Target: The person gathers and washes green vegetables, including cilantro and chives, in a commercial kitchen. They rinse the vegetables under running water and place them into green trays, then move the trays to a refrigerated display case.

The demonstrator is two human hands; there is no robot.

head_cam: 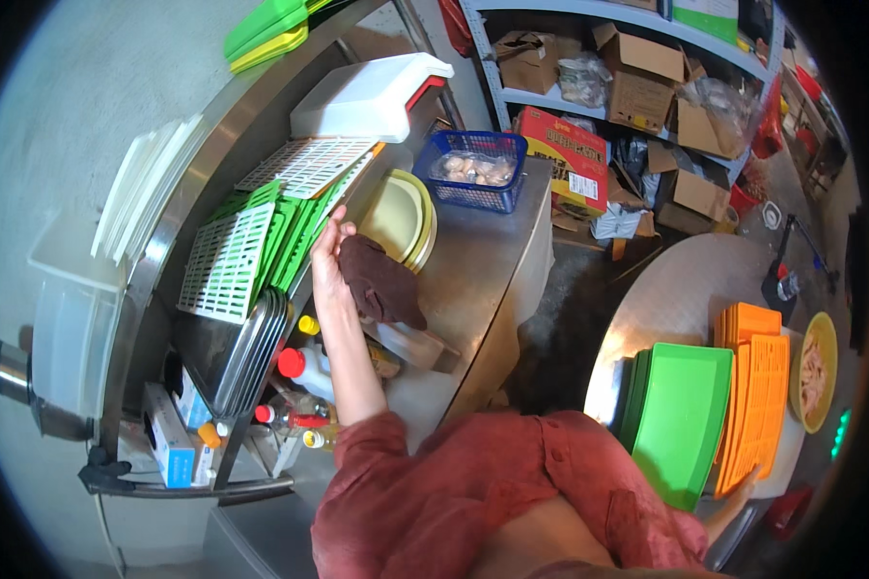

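My left hand [328, 253] is raised over the steel counter at the left, with a dark brown cloth [382, 284] held against its palm. Just beyond its fingertips lean green slatted plastic racks [293, 242] and a white slatted rack [228, 260]. Yellow-green round basins [395, 217] sit beside the cloth, partly covered by it. At the lower right, my right hand [744, 491] is at the near edge of a stack of orange slatted plastic trays [757, 405]. Its grip is too small and partly hidden to judge. A green plastic tray [684, 420] stands beside the orange ones.
A blue basket [471, 195] with bagged food stands on the steel counter [471, 289]. Dark metal trays [242, 354] and capped bottles [308, 365] crowd the left. Cardboard boxes [641, 87] fill the shelving behind. A yellow bowl [825, 347] rests on the round steel table [666, 297].
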